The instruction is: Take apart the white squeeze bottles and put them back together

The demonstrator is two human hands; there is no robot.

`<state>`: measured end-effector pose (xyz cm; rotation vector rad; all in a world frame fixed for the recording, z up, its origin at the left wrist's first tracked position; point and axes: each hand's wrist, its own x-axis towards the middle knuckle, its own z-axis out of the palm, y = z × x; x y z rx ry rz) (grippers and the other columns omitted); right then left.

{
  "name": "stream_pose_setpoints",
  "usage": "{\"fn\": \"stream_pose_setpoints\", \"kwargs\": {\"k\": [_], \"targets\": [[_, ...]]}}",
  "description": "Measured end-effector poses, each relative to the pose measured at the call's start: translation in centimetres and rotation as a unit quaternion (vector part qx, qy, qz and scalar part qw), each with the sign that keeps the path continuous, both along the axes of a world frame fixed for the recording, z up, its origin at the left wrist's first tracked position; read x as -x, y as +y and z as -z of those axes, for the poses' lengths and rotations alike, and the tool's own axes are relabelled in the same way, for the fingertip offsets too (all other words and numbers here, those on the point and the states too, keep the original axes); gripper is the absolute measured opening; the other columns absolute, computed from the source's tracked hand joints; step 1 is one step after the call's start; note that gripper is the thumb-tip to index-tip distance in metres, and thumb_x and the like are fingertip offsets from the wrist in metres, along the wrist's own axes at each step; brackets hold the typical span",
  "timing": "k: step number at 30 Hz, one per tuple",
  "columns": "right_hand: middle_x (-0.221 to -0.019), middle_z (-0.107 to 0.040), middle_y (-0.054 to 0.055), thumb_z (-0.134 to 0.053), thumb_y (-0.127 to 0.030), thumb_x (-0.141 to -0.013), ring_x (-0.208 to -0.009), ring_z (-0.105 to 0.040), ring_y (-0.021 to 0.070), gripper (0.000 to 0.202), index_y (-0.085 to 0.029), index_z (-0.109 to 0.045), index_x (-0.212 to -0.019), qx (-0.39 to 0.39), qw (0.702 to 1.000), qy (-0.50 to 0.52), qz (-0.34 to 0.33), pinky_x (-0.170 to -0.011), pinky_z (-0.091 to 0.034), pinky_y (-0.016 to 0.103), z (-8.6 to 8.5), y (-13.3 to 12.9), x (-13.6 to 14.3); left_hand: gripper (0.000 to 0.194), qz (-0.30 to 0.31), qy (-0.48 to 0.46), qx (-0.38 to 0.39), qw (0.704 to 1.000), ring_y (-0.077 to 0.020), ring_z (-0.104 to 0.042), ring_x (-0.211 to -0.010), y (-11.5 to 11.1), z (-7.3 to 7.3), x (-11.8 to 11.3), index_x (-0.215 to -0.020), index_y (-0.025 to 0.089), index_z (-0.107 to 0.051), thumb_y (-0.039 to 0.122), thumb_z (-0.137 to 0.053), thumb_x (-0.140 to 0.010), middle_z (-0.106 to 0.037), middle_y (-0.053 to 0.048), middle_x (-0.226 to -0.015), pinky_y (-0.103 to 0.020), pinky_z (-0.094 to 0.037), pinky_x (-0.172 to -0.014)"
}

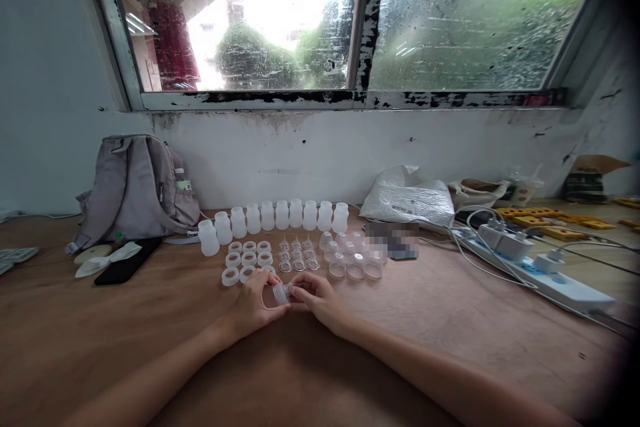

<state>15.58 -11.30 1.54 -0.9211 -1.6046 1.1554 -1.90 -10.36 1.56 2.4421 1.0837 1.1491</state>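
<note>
My left hand (254, 300) is closed around a translucent, ridged screw ring (279, 293), held just above the table. At the ring's right side my right hand (320, 299) pinches a clear part, which looks like a bottle teat but is mostly hidden by the fingers. Just beyond my left hand lie rows of white rings (233, 259). Clear silicone teats (297, 255) stand in rows behind the gap between my hands. To their right are clear dome caps (355, 267). Frosted baby bottles (253, 219) line up at the back, open at the top.
A grey backpack (135, 180) leans on the wall at left, with a black phone-like slab (127, 261) and a tissue (113, 259) before it. A silver padded bag (407, 195) sits at back right. A white power strip (555, 280) with cables runs along the right.
</note>
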Motion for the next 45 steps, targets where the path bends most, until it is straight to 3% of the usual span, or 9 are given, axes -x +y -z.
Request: {"fn": "stream_pose_setpoints", "kwargs": {"k": [2, 5, 11, 19, 27, 38, 45], "targets": [[-0.074, -0.058, 0.001, -0.058, -0.029, -0.069, -0.075, -0.055, 0.0145, 0.015, -0.016, -0.055, -0.076, 0.035, 0.998, 0.029, -0.031, -0.069, -0.045, 0.026, 0.0, 0.2, -0.1, 0.032, 0.004, 0.010, -0.003, 1.000, -0.0173, -0.052, -0.080, 0.3, 0.0, 0.3, -0.080, 0.019, -0.045, 0.032, -0.066, -0.060, -0.056, -0.003, -0.087, -0.031, -0.044, -0.071], [-0.084, -0.059, 0.002, -0.060, -0.028, -0.068, -0.080, -0.055, 0.0143, 0.020, -0.016, -0.055, -0.083, 0.025, 0.998, 0.021, -0.044, -0.075, -0.044, 0.027, 0.1, 0.4, -0.2, 0.032, 0.017, 0.052, -0.030, 0.998, -0.0184, -0.051, -0.083, 0.7, 0.1, 0.7, -0.082, 0.019, -0.046, 0.033, -0.066, -0.061, -0.055, -0.004, -0.088, -0.032, -0.043, -0.072], [-0.069, -0.055, -0.001, -0.061, -0.036, -0.068, -0.058, -0.052, 0.0101, 0.027, -0.017, -0.051, -0.085, -0.010, 0.998, -0.054, -0.018, -0.054, -0.043, 0.022, 0.6, 0.6, -0.3, 0.029, 0.019, 0.108, -0.117, 0.987, -0.0199, -0.051, -0.082, 0.8, 0.5, 0.8, -0.084, 0.018, -0.047, 0.032, -0.063, -0.064, -0.056, -0.004, -0.088, -0.034, -0.041, -0.073], [-0.059, -0.052, -0.003, -0.061, -0.032, -0.066, -0.051, -0.049, 0.0088, 0.021, -0.016, -0.050, -0.074, 0.017, 0.999, -0.009, -0.044, -0.048, -0.039, 0.021, 0.8, 0.9, 0.4, 0.028, 0.041, 0.122, -0.167, 0.977, -0.0196, -0.051, -0.085, 0.7, 0.7, 0.6, -0.087, 0.017, -0.047, 0.030, -0.062, -0.066, -0.058, -0.004, -0.089, -0.034, -0.040, -0.076], [-0.054, -0.050, -0.006, -0.054, -0.014, -0.063, -0.048, -0.046, 0.0067, 0.012, -0.016, -0.047, -0.072, 0.027, 0.998, 0.015, -0.052, -0.045, -0.036, 0.019, 1.7, 1.6, 0.6, 0.029, 0.050, 0.125, -0.168, 0.977, -0.0198, -0.051, -0.086, 0.9, 0.9, 0.7, -0.088, 0.017, -0.048, 0.034, -0.059, -0.067, -0.058, -0.006, -0.090, -0.035, -0.041, -0.077], [-0.057, -0.048, -0.006, -0.046, -0.007, -0.058, -0.049, -0.044, 0.0070, 0.016, -0.017, -0.046, -0.071, -0.004, 0.999, -0.043, -0.005, -0.045, -0.035, 0.018, 1.4, 1.7, 1.0, 0.029, 0.098, 0.098, -0.101, 0.985, -0.0176, -0.051, -0.089, 1.0, 1.1, 0.7, -0.093, 0.017, -0.044, 0.028, -0.058, -0.070, -0.054, -0.006, -0.096, -0.030, -0.044, -0.078], [-0.058, -0.046, -0.007, -0.045, -0.009, -0.059, -0.045, -0.044, 0.0060, 0.016, -0.018, -0.042, -0.072, 0.054, 0.994, -0.012, -0.095, -0.039, -0.031, 0.016, 0.8, 2.0, 0.3, 0.033, 0.140, 0.106, -0.071, 0.982, -0.0156, -0.050, -0.089, 0.4, 0.4, 0.6, -0.102, 0.019, -0.043, 0.022, -0.055, -0.072, -0.049, -0.006, -0.098, -0.028, -0.044, -0.078]]}}
